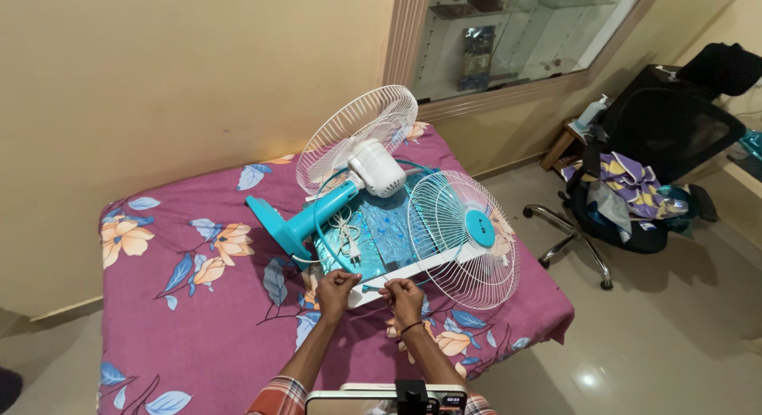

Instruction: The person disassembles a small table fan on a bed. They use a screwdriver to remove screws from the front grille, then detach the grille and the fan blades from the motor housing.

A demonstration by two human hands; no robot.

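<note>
While I look down from the head camera, my left hand (336, 288) and right hand (402, 293) sit low in the middle of the frame, each pinched shut on an end of a thin teal ring (317, 210) that loops round the dismantled fan (361, 173) on the bed (159, 304). A loose white grille (463, 239) leans just right of them. My fingertips hide the grip; my forearms are cut off below.

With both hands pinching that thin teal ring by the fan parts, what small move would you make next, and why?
Probably lift the teal ring toward the front guard. The left hand and right hand grip it close together, and the guard leans just behind them, apart from the rear guard.
</note>
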